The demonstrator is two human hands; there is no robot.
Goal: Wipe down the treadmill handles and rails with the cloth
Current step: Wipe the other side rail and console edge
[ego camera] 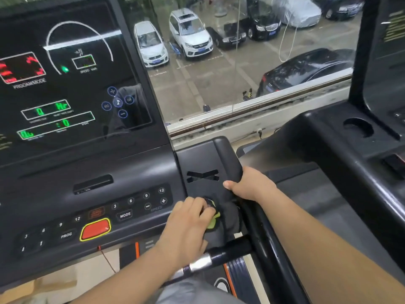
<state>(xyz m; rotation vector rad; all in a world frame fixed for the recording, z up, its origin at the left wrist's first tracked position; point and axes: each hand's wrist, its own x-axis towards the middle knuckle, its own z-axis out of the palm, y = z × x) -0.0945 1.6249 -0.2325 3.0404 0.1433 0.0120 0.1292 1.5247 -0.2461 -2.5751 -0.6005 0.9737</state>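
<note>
While the cloth (223,227) is held at the root of the right rail (267,238), the coming stroke is set by the rail's line.

The cloth, dark with a yellow-green patch, is bunched under the curled fingers of the left hand (186,227), where the console's side panel (203,159) meets the rail and the crossbar handle (228,251). Just above it, the rail is gripped by the right hand (249,185), thumb laid across the panel, fingers wrapped round the outer edge. From the cloth, the rail's long axis runs back toward the person, lower right in view; the crossbar runs leftward under the left wrist. Either wipe is judged best served by the left hand, the nearer one.
</note>
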